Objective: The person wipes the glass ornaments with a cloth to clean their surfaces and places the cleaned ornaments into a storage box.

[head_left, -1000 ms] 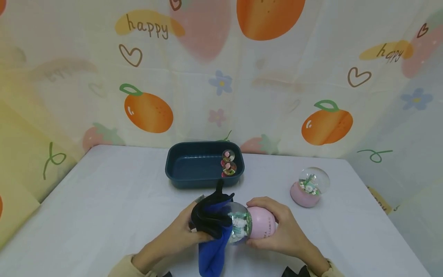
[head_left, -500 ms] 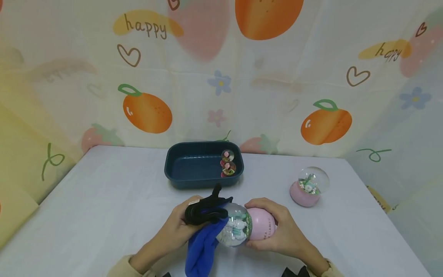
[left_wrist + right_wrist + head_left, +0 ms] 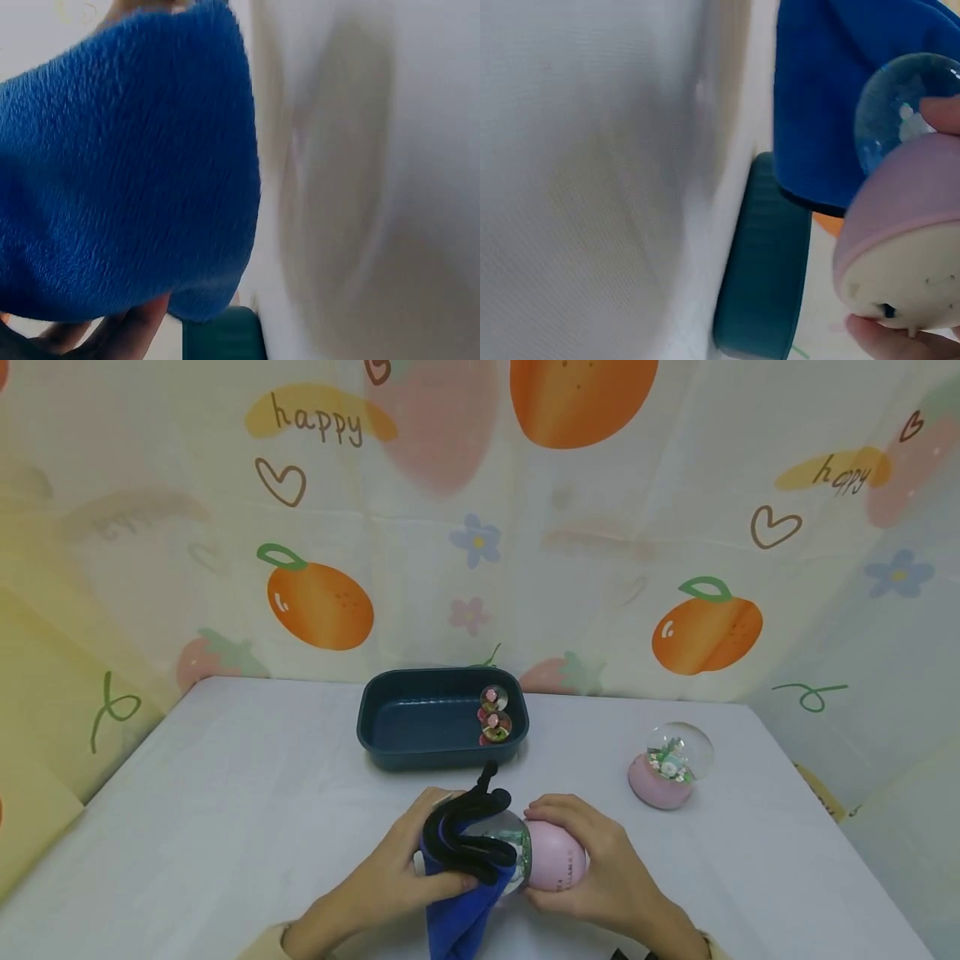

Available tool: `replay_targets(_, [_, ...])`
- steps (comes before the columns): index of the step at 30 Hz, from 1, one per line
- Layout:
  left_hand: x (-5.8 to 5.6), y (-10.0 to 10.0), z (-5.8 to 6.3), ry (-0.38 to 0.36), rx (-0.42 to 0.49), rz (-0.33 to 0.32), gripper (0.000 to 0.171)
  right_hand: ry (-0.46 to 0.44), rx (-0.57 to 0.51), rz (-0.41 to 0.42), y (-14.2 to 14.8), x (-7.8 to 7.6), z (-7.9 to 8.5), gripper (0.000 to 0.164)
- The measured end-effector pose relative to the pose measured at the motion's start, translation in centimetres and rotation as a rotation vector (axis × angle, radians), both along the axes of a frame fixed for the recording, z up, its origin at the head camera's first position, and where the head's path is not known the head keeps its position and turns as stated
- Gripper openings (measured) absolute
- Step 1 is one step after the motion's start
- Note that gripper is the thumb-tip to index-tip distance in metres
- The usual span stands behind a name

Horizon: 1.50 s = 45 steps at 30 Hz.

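Observation:
My right hand point(image 3: 600, 868) grips the pink base of a snow globe point(image 3: 557, 857), which lies on its side with the glass dome toward the left. In the right wrist view the base's pale underside point(image 3: 904, 274) shows, with a small dark hole and a peg. My left hand point(image 3: 408, 860) holds a blue cloth with black edging point(image 3: 461, 918) bunched over the dome, hiding much of the glass. Plush blue fabric point(image 3: 127, 165) fills much of the left wrist view, with fingertips point(image 3: 139, 330) showing beneath it.
Behind the hands stands a dark teal tray point(image 3: 420, 758) with two small globes point(image 3: 495, 725) at its right end. To the right, a second pink-based snow globe point(image 3: 662, 781) sits tilted on the white table point(image 3: 225, 827). A fruit-print curtain point(image 3: 570, 568) hangs behind.
The left hand with the cloth first drew back left off the dome, then came right again over the glass. The right hand and globe shifted slightly left and down.

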<state>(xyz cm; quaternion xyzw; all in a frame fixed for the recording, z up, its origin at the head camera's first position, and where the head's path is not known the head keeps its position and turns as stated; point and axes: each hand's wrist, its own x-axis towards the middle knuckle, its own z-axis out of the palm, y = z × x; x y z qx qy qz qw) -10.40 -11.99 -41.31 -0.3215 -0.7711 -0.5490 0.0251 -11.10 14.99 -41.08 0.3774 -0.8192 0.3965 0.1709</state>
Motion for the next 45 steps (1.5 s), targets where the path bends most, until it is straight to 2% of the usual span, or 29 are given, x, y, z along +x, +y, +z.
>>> replay_targets(3, [0.0,0.1,0.1,0.061,0.051,0.040,0.047,0.049,0.017,-0.006,-0.1,0.2,0.0,0.069])
replay_targets(7, [0.0,0.1,0.4,0.062,0.099,0.075,0.030,0.073,0.028,0.000,-0.1,0.4,0.0,0.069])
replay_targets(10, [0.0,0.0,0.5,0.020,0.084,0.064,0.036,0.074,0.025,0.000,-0.2,0.4,-0.1,0.070])
replay_targets(13, [0.3,0.0,0.4,-0.045,0.024,0.043,0.056,0.083,0.028,-0.008,-0.2,0.3,-0.2,0.070])
replay_targets(16, [0.6,0.2,0.2,-0.063,-0.028,0.024,0.070,0.111,0.030,-0.011,-0.3,0.1,-0.3,0.070])
replay_targets(18, [0.8,0.3,0.1,-0.056,-0.041,0.035,0.071,0.110,0.031,-0.005,-0.3,0.1,-0.3,0.070])
replay_targets(21, [0.8,0.5,0.0,-0.002,-0.007,0.067,0.060,0.103,0.030,0.018,-0.4,0.1,-0.3,0.069])
replay_targets(25, [0.4,0.4,0.0,0.037,0.073,0.112,0.039,0.089,0.034,0.057,-0.5,0.3,-0.2,0.068])
replay_targets(28, [0.2,0.1,0.0,0.004,0.099,0.127,0.028,0.100,0.030,0.078,-0.6,0.4,-0.2,0.068])
replay_targets(31, [0.2,-0.1,0.2,-0.069,0.084,0.095,0.031,0.134,0.016,0.086,-0.6,0.3,-0.2,0.071])
replay_targets(34, [0.2,-0.4,0.4,-0.158,0.056,0.013,0.042,0.187,-0.001,0.098,-0.6,0.1,-0.2,0.073])
replay_targets(36, [0.2,-0.5,0.5,-0.188,0.048,-0.044,0.046,0.229,-0.008,0.117,-0.7,-0.1,-0.3,0.074])
replay_targets(39, [0.1,-0.5,0.6,-0.167,0.055,-0.078,0.044,0.288,-0.022,0.151,-0.7,-0.3,-0.4,0.075])
replay_targets(41, [0.0,-0.5,0.6,-0.139,0.075,-0.062,0.039,0.318,-0.035,0.178,-0.7,-0.5,-0.4,0.076])
replay_targets(45, [-0.3,-0.6,0.3,-0.139,0.116,-0.045,0.032,0.328,-0.064,0.229,-0.7,-0.5,-0.4,0.077])
